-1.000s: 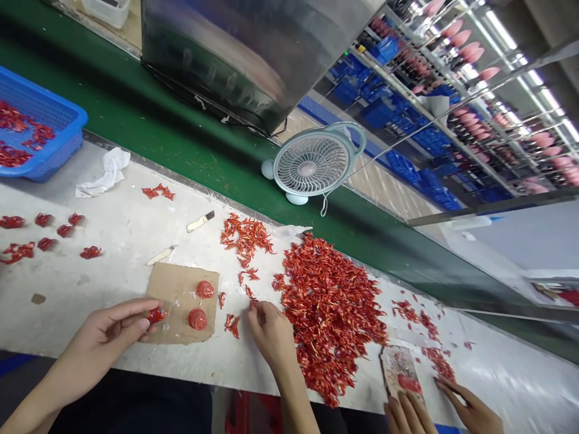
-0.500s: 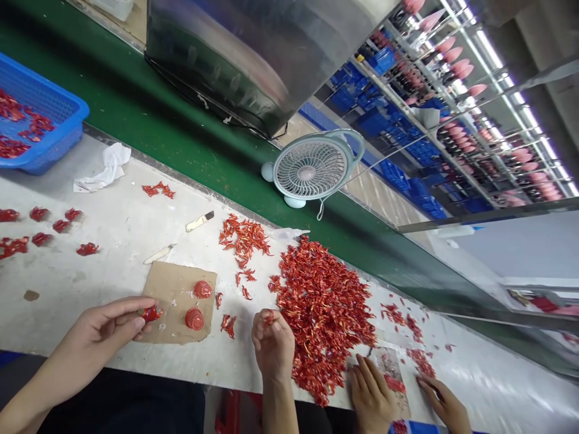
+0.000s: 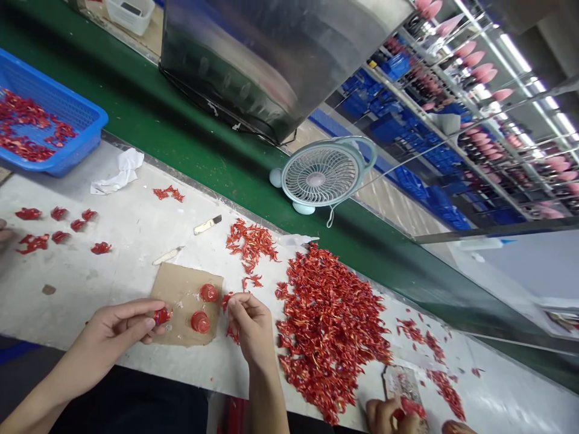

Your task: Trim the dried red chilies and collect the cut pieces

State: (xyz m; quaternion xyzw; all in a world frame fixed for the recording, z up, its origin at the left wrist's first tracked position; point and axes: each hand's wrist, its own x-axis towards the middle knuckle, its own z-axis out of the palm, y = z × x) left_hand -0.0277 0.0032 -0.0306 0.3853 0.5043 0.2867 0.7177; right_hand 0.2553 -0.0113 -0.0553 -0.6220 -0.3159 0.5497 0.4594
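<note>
My left hand point(image 3: 120, 328) pinches a small glossy red piece with a bluish patch point(image 3: 163, 316) over the left edge of a cardboard sheet point(image 3: 169, 282). Two round red cup-like pieces point(image 3: 199, 322) stand on that cardboard's right side. Just past its right edge, my right hand point(image 3: 253, 331) has thumb and forefinger closed on a small spiky red piece point(image 3: 227, 300). Another red piece point(image 3: 232, 333) lies on the table beneath that hand, partly covered. Right of it spreads a large heap of spiky red pieces point(image 3: 330, 325).
A knife point(image 3: 167, 255) and a brush point(image 3: 208, 225) lie beyond the cardboard. Finished-looking red clusters point(image 3: 60, 236) sit at left, near a blue basket point(image 3: 85, 129). A fan point(image 3: 316, 175) stands behind. Co-workers' hands point(image 3: 392, 416) show at lower right and at the left edge.
My right hand has moved left from the heap's edge to the cardboard's right edge. The left hand keeps its red piece. A co-worker's fingers have appeared at the left edge.
</note>
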